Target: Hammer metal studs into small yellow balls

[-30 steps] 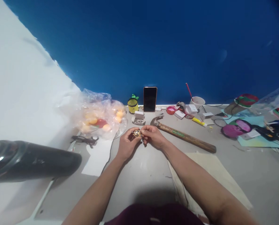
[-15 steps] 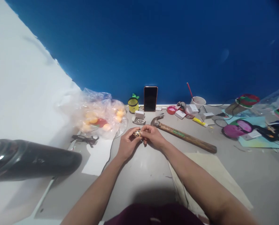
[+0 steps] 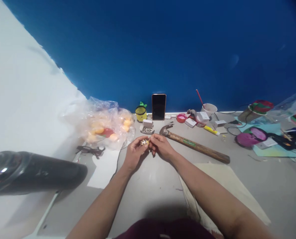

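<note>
Both my hands meet over the grey table's middle. My left hand (image 3: 133,153) is closed round a small gold ornament (image 3: 144,142) with dark spots, held at its fingertips. My right hand (image 3: 161,146) pinches the same ornament from the right side, fingers curled. A wooden-handled hammer (image 3: 196,146) lies just right of my right hand, head toward the hands. A small open white box (image 3: 147,126) sits just beyond the hands.
A clear plastic bag of fruit (image 3: 105,127) lies at the left, glasses (image 3: 90,151) and white paper (image 3: 105,167) nearer. A phone (image 3: 159,106) leans on the blue wall beside a yellow cup (image 3: 141,113). Craft clutter (image 3: 259,136) fills the right. A dark cylinder (image 3: 33,172) juts in at left. Beige cloth (image 3: 225,179) lies under my right forearm.
Both hands stay together on the ornament with only slight finger shifts. The view has tilted a little.
</note>
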A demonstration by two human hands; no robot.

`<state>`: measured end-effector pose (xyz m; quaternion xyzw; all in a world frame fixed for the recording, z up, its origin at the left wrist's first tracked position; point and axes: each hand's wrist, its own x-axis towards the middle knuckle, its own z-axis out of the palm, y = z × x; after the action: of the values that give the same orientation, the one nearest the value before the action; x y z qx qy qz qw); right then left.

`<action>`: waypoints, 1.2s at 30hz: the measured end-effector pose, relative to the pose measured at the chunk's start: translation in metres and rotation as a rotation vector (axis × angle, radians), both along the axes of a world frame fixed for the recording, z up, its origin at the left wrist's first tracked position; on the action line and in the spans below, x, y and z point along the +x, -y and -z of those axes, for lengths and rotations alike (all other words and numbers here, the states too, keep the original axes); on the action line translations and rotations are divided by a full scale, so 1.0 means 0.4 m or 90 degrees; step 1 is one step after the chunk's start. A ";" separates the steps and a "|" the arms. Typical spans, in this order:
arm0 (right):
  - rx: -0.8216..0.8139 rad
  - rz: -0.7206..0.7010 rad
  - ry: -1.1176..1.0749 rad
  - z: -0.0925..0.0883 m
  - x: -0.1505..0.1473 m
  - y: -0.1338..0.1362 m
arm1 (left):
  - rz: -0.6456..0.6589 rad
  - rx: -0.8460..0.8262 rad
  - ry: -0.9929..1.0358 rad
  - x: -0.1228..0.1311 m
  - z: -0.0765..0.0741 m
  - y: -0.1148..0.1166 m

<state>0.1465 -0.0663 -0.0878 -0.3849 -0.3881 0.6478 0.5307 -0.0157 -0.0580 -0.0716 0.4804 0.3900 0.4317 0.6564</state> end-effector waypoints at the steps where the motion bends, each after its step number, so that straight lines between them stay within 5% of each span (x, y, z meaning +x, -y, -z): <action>1: 0.002 -0.001 0.002 0.002 0.000 0.000 | 0.002 -0.016 0.028 0.001 0.000 0.000; 15: 0.050 0.035 0.182 0.002 -0.023 0.015 | -0.021 -0.130 0.183 -0.012 -0.010 -0.029; 23: 0.313 0.307 0.726 -0.041 0.034 0.022 | -0.054 -0.059 0.030 -0.015 -0.019 -0.022; 26: 0.243 0.360 0.938 -0.056 0.084 0.008 | -0.076 0.034 -0.100 -0.019 -0.012 -0.025; 29: 0.105 0.288 1.083 -0.065 0.118 -0.002 | -0.111 0.089 -0.172 -0.023 0.004 -0.031; 36: 0.041 0.174 1.177 -0.063 0.152 -0.005 | -0.131 0.120 -0.266 -0.032 0.020 -0.039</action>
<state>0.2072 -0.0641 -0.0627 -0.7747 -0.6254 0.0055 0.0934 -0.0287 -0.0424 -0.0797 0.5760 0.5222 0.4221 0.4662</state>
